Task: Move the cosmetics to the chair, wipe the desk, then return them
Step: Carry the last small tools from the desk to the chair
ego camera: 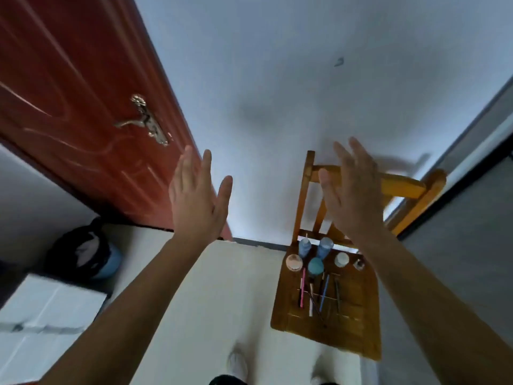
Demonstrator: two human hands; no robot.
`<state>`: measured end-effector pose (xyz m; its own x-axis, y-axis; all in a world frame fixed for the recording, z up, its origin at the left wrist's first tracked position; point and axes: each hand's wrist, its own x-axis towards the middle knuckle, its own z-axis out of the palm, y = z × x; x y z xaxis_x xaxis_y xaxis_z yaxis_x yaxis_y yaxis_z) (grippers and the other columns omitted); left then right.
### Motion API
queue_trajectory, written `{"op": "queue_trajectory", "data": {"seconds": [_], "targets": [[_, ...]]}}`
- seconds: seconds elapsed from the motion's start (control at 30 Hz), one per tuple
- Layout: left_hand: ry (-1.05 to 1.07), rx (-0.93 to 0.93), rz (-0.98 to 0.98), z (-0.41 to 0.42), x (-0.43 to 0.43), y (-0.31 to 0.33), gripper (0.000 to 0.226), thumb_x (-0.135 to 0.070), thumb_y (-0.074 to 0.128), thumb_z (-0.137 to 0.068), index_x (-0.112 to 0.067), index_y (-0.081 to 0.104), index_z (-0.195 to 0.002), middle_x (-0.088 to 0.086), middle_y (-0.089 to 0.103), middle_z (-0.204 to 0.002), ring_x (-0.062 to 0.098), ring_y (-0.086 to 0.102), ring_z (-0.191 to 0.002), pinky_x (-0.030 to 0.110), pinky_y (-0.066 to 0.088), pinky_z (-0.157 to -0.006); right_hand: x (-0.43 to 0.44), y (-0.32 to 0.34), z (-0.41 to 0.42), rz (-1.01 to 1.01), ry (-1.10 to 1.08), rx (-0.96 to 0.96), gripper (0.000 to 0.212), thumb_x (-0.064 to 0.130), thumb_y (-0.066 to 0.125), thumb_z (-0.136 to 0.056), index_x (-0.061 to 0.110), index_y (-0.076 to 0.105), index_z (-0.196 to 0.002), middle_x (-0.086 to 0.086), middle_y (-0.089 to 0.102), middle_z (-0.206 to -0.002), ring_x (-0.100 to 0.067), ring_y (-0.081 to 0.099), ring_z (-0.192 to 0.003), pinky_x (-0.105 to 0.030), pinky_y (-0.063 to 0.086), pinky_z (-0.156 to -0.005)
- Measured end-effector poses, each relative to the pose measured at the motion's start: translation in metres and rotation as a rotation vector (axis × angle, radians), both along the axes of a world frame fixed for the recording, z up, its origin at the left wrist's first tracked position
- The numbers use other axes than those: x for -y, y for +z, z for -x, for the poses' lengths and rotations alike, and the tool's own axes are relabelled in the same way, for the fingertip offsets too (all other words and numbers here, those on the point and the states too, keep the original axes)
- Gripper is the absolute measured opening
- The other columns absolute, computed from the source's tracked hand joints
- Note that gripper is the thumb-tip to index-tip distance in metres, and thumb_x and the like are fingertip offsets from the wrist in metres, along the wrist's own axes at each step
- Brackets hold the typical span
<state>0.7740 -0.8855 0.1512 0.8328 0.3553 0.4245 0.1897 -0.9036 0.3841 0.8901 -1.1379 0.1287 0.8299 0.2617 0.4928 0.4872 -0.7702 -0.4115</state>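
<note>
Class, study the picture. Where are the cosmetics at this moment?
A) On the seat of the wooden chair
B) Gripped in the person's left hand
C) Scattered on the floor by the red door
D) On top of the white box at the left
A: the cosmetics, jars, bottles and pencils, sit on the seat of the wooden chair, while the left hand and right hand are raised, open and hold nothing.

Looks like a room in a home: red panelled door (69, 93) with ornate brass lever handle (144, 122), plain white wall (277, 79), pale floor (222, 287), small wooden chair (352, 323) loaded with cosmetics (315, 266), dark bag (80, 248) slumped near the door.
</note>
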Motion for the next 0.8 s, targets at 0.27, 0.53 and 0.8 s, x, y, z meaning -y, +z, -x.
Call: {"op": "queue_trajectory", "data": {"seconds": [0.27,0.53,0.8], "targets": [[0.597,0.047,-0.203,0.207,-0.049,0.056,0.073,-0.064,0.023,-0.098,-0.019,0.026,-0.156,0.015,0.013,-0.164,0.034,0.013,-0.151,0.058,0.021,-0.118,-0.127,0.058,0.051,-0.056,0.569,0.189,0.056,0.048,0.043,-0.103,0.02,0.039,-0.152,-0.014,0.029,-0.161,-0.03,0.034,-0.143,-0.047,0.038,-0.11],[1.122,0.007,-0.193,0.441,-0.052,0.059,0.08,-0.061,0.041,-0.091,-0.019,0.019,-0.156,0.014,0.006,-0.165,0.032,0.007,-0.152,0.058,0.018,-0.117,-0.275,0.076,0.227,-0.109,1.073,0.273,0.064,0.051,0.05,-0.099,0.017,0.039,-0.153,-0.017,0.027,-0.162,-0.034,0.032,-0.146,-0.045,0.029,-0.117],[1.431,0.055,-0.143,0.65,-0.085,0.065,0.084,-0.063,0.041,-0.087,-0.019,0.02,-0.156,0.015,0.01,-0.164,0.032,0.011,-0.152,0.059,0.025,-0.114,-0.423,0.082,0.452,-0.109,1.361,0.245,0.068,0.055,0.047,-0.097,0.02,0.036,-0.154,-0.015,0.025,-0.163,-0.035,0.032,-0.145,-0.049,0.034,-0.112]]}}
